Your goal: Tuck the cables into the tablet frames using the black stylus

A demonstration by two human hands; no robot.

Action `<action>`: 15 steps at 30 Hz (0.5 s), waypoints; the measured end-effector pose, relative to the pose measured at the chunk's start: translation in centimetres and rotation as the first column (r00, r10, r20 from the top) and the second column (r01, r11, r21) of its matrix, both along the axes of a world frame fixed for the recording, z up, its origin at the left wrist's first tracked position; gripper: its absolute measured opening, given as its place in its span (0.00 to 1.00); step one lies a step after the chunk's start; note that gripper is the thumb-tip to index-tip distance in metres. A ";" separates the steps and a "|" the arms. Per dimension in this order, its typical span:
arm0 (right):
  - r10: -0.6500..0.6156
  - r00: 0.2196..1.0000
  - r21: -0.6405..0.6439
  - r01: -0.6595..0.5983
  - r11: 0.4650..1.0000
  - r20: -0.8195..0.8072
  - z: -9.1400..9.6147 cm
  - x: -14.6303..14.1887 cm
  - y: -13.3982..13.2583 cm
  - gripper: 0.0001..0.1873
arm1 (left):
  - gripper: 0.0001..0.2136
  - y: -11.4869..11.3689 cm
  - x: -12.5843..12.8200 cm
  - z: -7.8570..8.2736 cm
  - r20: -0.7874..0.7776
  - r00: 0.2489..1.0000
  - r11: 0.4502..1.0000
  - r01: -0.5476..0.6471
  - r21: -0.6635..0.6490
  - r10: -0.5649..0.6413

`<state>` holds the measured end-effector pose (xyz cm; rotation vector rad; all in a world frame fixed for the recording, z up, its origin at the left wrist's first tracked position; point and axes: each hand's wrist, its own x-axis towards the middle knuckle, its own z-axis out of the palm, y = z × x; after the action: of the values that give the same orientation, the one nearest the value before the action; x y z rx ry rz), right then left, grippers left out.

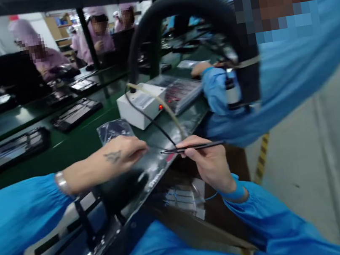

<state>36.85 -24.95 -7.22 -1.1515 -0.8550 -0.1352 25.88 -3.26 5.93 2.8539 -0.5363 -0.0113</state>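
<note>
Right hand (pixel 208 160): our fingers (pixel 189 152) pinch a thin black stick-like tool (pixel 192 146), held level, its tip pointing toward the left hand.

Left hand (pixel 120 156): fingers (pixel 139 149) drawn close together, tips pressed down on a dark glossy flat panel (pixel 151 171) lying on the green table (pixel 73 144); we cannot tell whether they grip anything.

Just beyond the left fingers: a clear plastic bag with dark contents (pixel 114 130).

Further beyond both sets of fingers: a white box-shaped unit with a red light (pixel 142 104), with a black cable (pixel 148 120) running from it toward the tool.

Past the right fingers: a co-worker's blue sleeve (pixel 217 88).
</note>
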 end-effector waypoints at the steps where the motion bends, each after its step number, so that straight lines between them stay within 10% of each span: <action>1: -0.083 0.996 0.080 0.085 0.993 -0.026 -0.4 0.2 -1.5 0.09 | 0.11 -2.1 2.5 -0.9 -0.063 0.998 0.989 -0.020 -0.149 0.010; 2: -0.170 0.983 0.162 0.178 0.971 -0.063 -0.8 0.6 -2.8 0.10 | 0.12 -4.3 4.7 -1.8 -0.157 0.987 0.939 -0.089 -0.333 0.038; 4: -0.294 0.936 0.319 0.343 0.884 -0.192 -1.6 1.6 -5.2 0.12 | 0.16 -8.9 8.3 -3.7 -0.429 0.903 0.673 -0.335 -0.659 0.029; 6: -0.312 0.885 0.413 0.442 0.797 -0.345 -2.3 3.0 -7.0 0.15 | 0.22 -13.1 10.8 -5.2 -0.574 0.817 0.409 -0.506 -0.760 -0.055; 7: -0.282 0.866 0.436 0.460 0.774 -0.412 -2.6 3.8 -7.6 0.17 | 0.24 -14.8 11.7 -5.8 -0.587 0.806 0.359 -0.525 -0.771 -0.081; 11: -0.066 0.816 0.484 0.403 0.777 -0.574 -3.9 6.6 -8.4 0.25 | 0.26 -18.3 12.3 -6.1 -0.571 0.811 0.327 -0.510 -0.796 -0.125; 15: 0.093 0.782 0.537 0.331 0.776 -0.616 -5.0 8.5 -8.1 0.27 | 0.27 -16.4 9.4 -4.2 -0.566 0.818 0.392 -0.490 -0.778 -0.102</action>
<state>45.34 -33.09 -12.21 -0.5397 -0.0969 -0.1286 35.30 -19.68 1.73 1.6379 0.0148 -0.3579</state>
